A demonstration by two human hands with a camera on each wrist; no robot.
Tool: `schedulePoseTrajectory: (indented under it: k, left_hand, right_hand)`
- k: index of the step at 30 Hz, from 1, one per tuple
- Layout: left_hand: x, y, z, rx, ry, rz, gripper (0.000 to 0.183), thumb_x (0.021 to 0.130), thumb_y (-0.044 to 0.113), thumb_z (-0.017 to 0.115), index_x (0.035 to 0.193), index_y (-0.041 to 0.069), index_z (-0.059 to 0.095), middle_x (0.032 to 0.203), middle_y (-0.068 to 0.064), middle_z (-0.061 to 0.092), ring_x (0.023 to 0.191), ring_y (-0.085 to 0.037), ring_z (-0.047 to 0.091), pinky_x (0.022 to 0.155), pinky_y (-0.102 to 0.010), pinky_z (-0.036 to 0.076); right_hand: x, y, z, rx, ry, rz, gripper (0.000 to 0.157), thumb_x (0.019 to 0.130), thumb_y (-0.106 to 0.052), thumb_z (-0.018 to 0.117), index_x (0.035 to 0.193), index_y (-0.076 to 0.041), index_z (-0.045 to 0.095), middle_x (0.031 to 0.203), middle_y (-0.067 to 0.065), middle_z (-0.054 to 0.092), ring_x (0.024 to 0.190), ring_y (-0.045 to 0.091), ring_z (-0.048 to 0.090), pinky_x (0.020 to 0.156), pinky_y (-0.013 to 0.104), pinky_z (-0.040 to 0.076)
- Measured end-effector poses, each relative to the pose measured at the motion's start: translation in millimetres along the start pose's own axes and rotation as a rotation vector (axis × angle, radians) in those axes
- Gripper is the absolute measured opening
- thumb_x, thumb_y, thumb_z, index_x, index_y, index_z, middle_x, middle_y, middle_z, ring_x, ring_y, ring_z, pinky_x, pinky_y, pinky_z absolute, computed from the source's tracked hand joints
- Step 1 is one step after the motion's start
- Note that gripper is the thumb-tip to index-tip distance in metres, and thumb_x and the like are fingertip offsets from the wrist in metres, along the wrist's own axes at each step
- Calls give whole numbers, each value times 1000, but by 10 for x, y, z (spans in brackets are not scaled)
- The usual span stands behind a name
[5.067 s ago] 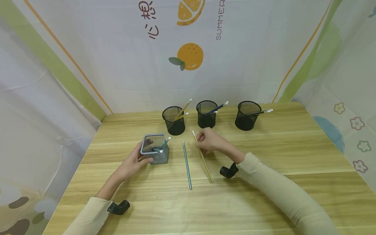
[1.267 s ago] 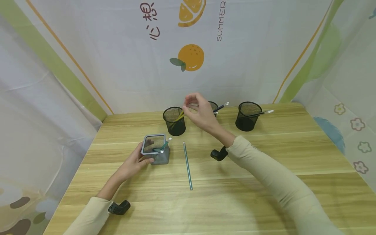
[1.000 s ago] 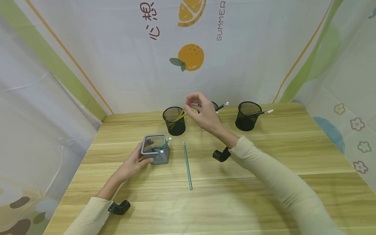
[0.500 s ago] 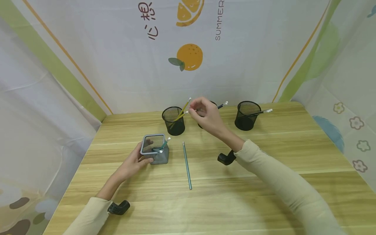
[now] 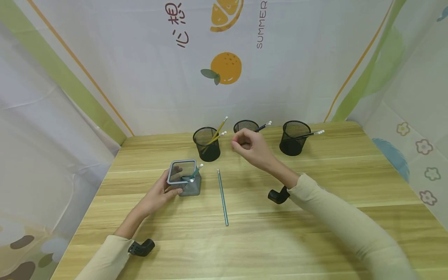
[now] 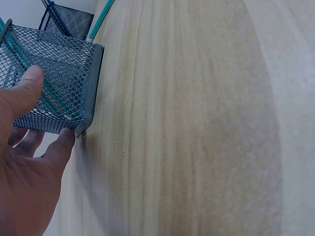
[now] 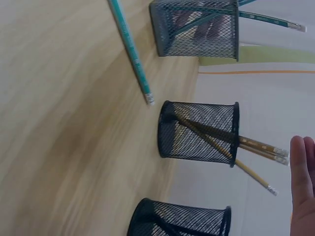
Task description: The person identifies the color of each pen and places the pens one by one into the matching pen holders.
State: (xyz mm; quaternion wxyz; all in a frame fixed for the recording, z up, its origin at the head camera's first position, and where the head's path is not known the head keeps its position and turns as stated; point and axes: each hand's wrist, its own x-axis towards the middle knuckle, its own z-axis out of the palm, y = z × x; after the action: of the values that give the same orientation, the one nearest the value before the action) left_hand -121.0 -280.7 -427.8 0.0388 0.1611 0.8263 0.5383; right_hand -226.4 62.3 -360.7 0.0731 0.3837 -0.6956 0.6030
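My left hand (image 5: pixel 157 197) grips a grey square mesh pencil holder (image 5: pixel 191 189), thumb on its near side. Teal pencils (image 5: pixel 196 171) lean inside it, white erasers up. One more teal pencil (image 5: pixel 223 198) lies on the table to the right of the holder. My right hand (image 5: pixel 257 151) hovers in front of the middle black mesh cup (image 5: pixel 246 123), fingers loosely bent and nothing in them, partly covering that cup. Left of it stands a round black mesh cup (image 5: pixel 210 153) with three yellow pencils (image 7: pixel 253 169) in the right wrist view.
A third round black cup (image 5: pixel 292 147) stands at the back right, with black pencils (image 5: pixel 309 135) tilted to the right. A dark blue pencil (image 5: pixel 263 126) sticks out of the middle cup. Behind the wooden table (image 5: pixel 196 249) hangs a printed white curtain (image 5: pixel 147 70).
My right hand picked up the yellow pencil from the table, brought it to the left black cup and let go, then drew back right and nearer. My left hand stays on the holder.
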Motion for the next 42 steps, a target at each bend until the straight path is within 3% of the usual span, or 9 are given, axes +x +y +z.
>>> schedulePoseTrajectory:
  k: [20, 26, 42]
  left_hand:
    - [-1, -5, 3, -6, -2, 12, 73, 97, -8, 63, 157, -3, 22, 157, -28, 30, 139, -48, 37, 113, -50, 35]
    - [-1, -7, 4, -1, -2, 10, 73, 97, -8, 63, 157, -3, 22, 157, -28, 30, 138, -48, 37, 113, -51, 35]
    - [-3, -3, -2, -4, 1, 13, 73, 96, -8, 63, 156, -3, 22, 156, -28, 31, 138, -49, 38, 112, -52, 36]
  right_hand:
    - [-200, 118, -123, -256, -184, 251, 7, 98, -12, 69, 101, -8, 64, 92, 0, 67, 85, 14, 66, 74, 32, 59]
    - [-229, 141, -130, -309, -234, 302, 10, 98, -15, 69, 103, -7, 65, 88, 0, 67, 80, 14, 66, 67, 33, 57]
    - [-331, 232, -108, -296, -252, 410, 11, 97, -12, 69, 99, -4, 63, 92, 6, 65, 79, 18, 65, 65, 30, 56]
